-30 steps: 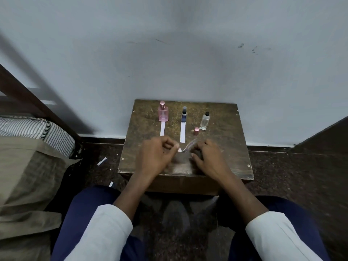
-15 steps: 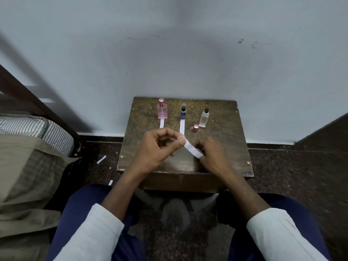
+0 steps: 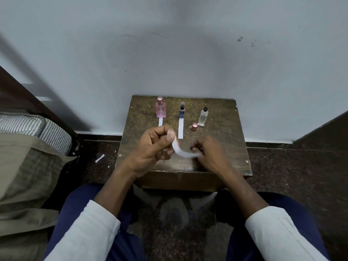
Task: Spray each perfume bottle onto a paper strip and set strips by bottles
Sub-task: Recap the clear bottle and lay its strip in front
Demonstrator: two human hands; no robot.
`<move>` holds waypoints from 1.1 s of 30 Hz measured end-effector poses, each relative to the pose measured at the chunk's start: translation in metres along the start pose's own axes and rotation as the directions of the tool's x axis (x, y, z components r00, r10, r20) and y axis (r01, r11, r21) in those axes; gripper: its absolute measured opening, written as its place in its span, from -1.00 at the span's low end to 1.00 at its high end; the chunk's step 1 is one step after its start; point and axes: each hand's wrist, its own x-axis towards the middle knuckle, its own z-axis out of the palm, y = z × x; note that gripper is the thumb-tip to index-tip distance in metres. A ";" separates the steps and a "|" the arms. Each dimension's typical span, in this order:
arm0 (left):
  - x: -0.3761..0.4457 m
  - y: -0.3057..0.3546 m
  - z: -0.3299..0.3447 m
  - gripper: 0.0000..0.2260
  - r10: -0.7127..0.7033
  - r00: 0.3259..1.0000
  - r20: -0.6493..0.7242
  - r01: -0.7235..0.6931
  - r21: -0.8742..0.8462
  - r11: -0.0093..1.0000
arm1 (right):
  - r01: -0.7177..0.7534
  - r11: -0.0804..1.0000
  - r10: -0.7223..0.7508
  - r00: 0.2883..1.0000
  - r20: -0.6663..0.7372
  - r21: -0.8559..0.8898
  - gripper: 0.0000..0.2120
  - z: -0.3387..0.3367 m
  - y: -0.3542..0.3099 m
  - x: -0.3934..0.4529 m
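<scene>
Above the near half of the small wooden table (image 3: 222, 147), a thin white paper strip (image 3: 181, 152) hangs in a soft downward curve between the two hands, blurred along its length. The left hand (image 3: 152, 147) pinches the strip's upper end between thumb and forefinger, the other fingers curled into the palm. The right hand (image 3: 209, 153) holds the lower end with its fingertips bunched together and bent; blur hides exactly which fingers touch the paper.

Farther back on the table stand three small glass bottles in a row. At the left is a square pink bottle (image 3: 161, 109) with a round pink cap, and a white strip (image 3: 160, 122) lies flat just in front of it, its near end hidden behind the left hand. In the middle is a slim dark blue bottle (image 3: 182, 111), with a second flat strip (image 3: 180, 129) running from its base toward the hands. At the right is a clear bottle (image 3: 203, 117) with a black top, tilted slightly, and a small pink cap (image 3: 194, 127) stands just beside its near left corner.

The tabletop is dark, worn and speckled, with pale screw heads near its edges. It sits against a plain grey wall (image 3: 188, 53). On the dark speckled floor to the left lies a scrap of white paper (image 3: 99, 158), near a striped cushion (image 3: 33, 129).
</scene>
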 end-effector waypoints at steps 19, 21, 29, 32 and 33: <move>0.007 -0.026 -0.004 -0.91 0.093 0.927 -0.364 0.325 0.901 0.287 | -0.006 1.000 0.005 1.000 0.029 0.019 -0.94 0.001 0.001 0.001; 0.007 -0.025 -0.004 -0.93 0.047 0.937 -0.347 0.226 0.703 0.674 | 0.005 1.000 -0.005 1.000 0.015 0.028 -0.94 0.000 0.000 0.000; 0.006 -0.016 -0.003 -0.89 -0.037 0.981 -0.191 0.128 0.491 0.862 | 0.011 1.000 -0.012 1.000 0.015 0.025 -0.94 -0.002 -0.002 -0.001; 0.008 -0.026 -0.003 -0.90 0.105 0.935 -0.340 0.334 0.940 0.069 | 0.005 1.000 -0.005 1.000 0.022 0.000 -0.90 -0.004 -0.002 -0.003; 0.008 -0.031 -0.004 -0.89 0.084 0.923 -0.374 0.350 0.912 0.211 | 0.011 1.000 -0.011 1.000 0.021 -0.001 -0.90 -0.004 -0.002 -0.003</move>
